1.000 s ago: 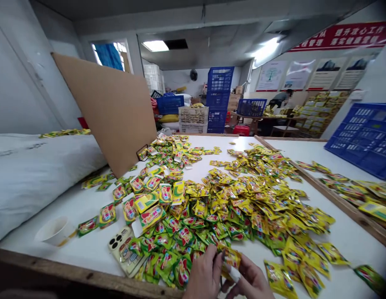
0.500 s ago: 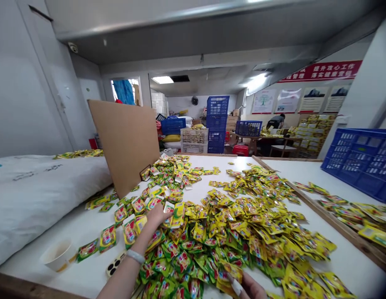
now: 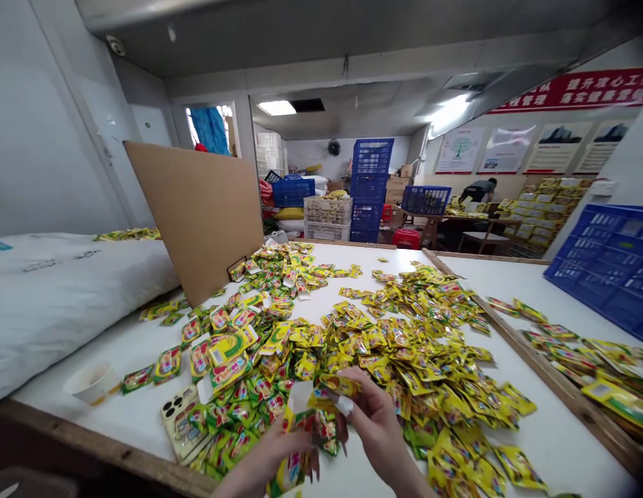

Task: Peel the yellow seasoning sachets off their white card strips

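My left hand (image 3: 279, 446) is closed around a small yellow-and-green carton (image 3: 293, 474), its white flap standing up at the open end. Close against that opening, my right hand (image 3: 373, 418) pinches yellow candy packets (image 3: 334, 384) between thumb and fingers; the thumb has a white wrap on it. Whether the packets are partly inside the carton I cannot tell. Around both hands spreads a heap of loose yellow packets (image 3: 399, 346), with green packets (image 3: 248, 408) on the left. More small cartons (image 3: 230, 356) lie flat on the heap.
A phone (image 3: 182, 422) and a paper cup (image 3: 94, 382) are on the left of the white table. Behind them are a big white sack (image 3: 77, 304) and an upright cardboard sheet (image 3: 201, 214). A wooden strip (image 3: 539, 373) and a blue crate (image 3: 601, 270) stand right. A person (image 3: 477, 191) bends far behind.
My left hand has come back from the cartons and now holds one near me. The right hand has risen with its packets to meet it. The view has shifted slightly.
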A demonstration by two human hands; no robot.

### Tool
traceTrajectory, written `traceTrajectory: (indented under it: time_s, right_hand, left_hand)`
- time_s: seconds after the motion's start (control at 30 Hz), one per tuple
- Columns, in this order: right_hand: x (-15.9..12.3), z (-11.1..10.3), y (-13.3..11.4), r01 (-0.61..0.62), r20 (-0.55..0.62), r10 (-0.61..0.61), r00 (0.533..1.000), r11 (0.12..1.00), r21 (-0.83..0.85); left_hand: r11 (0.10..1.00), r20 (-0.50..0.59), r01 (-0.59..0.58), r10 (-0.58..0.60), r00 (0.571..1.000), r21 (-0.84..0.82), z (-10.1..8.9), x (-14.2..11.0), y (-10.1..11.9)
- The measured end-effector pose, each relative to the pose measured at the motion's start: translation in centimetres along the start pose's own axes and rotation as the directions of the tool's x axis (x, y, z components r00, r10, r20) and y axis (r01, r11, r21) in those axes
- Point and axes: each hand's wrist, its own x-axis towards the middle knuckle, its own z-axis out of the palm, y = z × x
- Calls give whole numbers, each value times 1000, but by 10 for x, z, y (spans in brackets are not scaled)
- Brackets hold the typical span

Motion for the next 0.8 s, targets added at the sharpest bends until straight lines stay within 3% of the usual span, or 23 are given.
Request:
traceTrajectory:
  time_s: [0.07, 0.17, 0.3, 0.4, 0.47, 0.53, 0.6, 0.7, 0.8]
  right_hand:
    - [6, 1, -1, -4, 76, 9, 997, 997, -71]
    - [6, 1, -7, 39, 213, 35, 976, 942, -333]
    - [1, 10, -31, 179, 429, 199, 881, 700, -692]
    - [-1, 22, -37, 206, 450, 316, 835, 579, -789]
    - [-4, 25, -28, 86, 366, 330, 870, 630, -772]
    - [-10, 25, -12, -54, 231, 289, 929, 723, -689]
    - [-19, 25, 2, -83, 132, 217, 967, 764, -640]
    - [-33, 32, 13, -21, 170, 169, 971, 764, -644]
    - [-41, 41, 14, -90, 156, 233, 960, 782, -617]
  left_hand:
    - [999, 7, -24, 24, 1000, -26, 9, -5, -2]
    - [1000, -20, -18, 18, 1000, 0, 8, -12, -3]
    - [974, -56, 22, -9, 998, 225, -6, -15, -15]
    - [951, 27, -37, 30, 999, 308, -22, -7, -28]
    - [964, 143, -55, 18, 990, 259, -37, -1, -37]
    - [975, 233, 6, -59, 971, 221, -52, 4, -45]
    - [969, 292, 82, -150, 945, 233, -65, 7, -50]
    - [972, 418, 123, -198, 887, 201, -72, 13, -54]
    - [990, 535, 88, -135, 834, 112, -65, 17, -54]
